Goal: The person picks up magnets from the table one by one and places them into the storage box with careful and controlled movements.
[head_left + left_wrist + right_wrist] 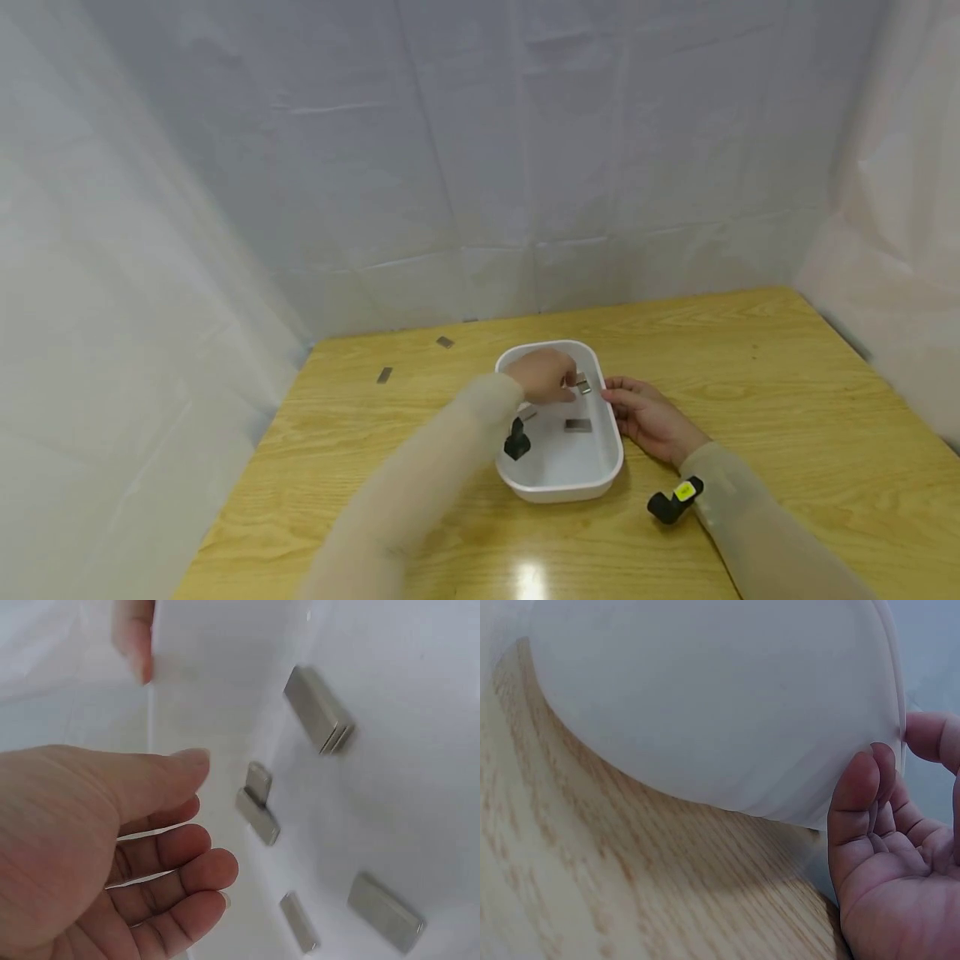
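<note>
A white rectangular plastic tub (561,493) with rounded corners stands on the wooden table. My left hand (542,375) reaches inside it; in the left wrist view the fingers are loosely bent and nothing shows between thumb and fingers. Small flat silvery metal bars lie around that hand: a stack (319,712), an overlapping pair (257,817), a single bar (386,911) and a narrower-looking bar (300,922). My right hand (651,418) pinches the tub's right wall, thumb at the rim and fingers against the outer side (705,697).
Two more metal bars lie on the table left of the tub, one nearer (384,375) and one farther back (445,342). White sheeting (480,167) hangs behind the table (750,400) and on both sides. A black wrist camera (667,504) sits by the right sleeve.
</note>
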Demonstrator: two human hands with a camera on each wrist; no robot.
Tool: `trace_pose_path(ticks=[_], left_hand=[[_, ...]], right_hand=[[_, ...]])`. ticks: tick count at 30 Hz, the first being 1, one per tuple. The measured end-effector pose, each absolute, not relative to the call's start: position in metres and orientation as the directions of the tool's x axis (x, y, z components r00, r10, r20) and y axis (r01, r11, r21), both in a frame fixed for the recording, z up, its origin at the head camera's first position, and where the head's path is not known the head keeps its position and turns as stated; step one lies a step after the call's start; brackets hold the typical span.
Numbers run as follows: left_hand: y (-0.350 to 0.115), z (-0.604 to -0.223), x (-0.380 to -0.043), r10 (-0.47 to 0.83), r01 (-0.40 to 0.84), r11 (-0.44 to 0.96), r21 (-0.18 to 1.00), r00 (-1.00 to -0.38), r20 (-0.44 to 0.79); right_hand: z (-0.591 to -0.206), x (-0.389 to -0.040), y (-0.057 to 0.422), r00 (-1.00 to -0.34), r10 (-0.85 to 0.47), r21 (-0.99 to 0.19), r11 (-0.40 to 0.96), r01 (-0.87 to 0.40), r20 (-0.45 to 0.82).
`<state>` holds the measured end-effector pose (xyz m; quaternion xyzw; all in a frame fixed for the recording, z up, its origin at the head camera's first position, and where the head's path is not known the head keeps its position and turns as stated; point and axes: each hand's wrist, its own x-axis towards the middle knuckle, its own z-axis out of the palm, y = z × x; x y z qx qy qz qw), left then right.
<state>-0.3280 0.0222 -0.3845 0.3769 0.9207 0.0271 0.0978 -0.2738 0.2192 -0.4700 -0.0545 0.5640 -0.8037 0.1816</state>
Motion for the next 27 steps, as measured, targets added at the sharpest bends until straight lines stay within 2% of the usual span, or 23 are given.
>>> trace_pose_path(ticks=[6,15,22,27], left_hand=[[-0.007,-0.369,-0.335,0.636,0.618,0.77,0.158,-0.761,-0.124],[-0.073,-0.361,-0.35,0.499,0.484,0.859,0.167,-0.865,-0.061],[-0.13,-0.369,-0.359,0.314,0.308,0.934,0.182,-0.949,-0.004],[-0.166,-0.378,-0.362,0.161,0.156,0.968,0.196,-0.987,-0.007]], right_hand=[[-0.471,-0.275,0.22,-0.931,-0.342,-0.931,-0.281,0.232,-0.129],[-0.471,-0.277,0.223,-0.934,-0.334,-0.935,-0.274,0.226,-0.128],[-0.47,-0.277,0.223,-0.932,-0.34,-0.941,-0.256,0.22,-0.125],[-0.471,-0.277,0.225,-0.93,-0.345,-0.939,-0.259,0.225,-0.127]])
